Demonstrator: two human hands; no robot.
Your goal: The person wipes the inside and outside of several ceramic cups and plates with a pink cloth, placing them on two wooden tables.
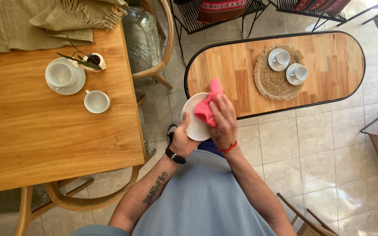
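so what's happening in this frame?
A person stands between two wooden tables. The left hand holds a white saucer by its edge while the right hand presses a pink cloth onto it. Two cups on saucers sit on a woven mat on the oval table; more cups are on the big table.

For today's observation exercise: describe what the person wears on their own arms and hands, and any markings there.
Both forearms are bare below a light blue top. The left hand has a black watch or band at the wrist, and dark tattoo lettering runs along that forearm. The right hand has a thin red cord bracelet at the wrist.
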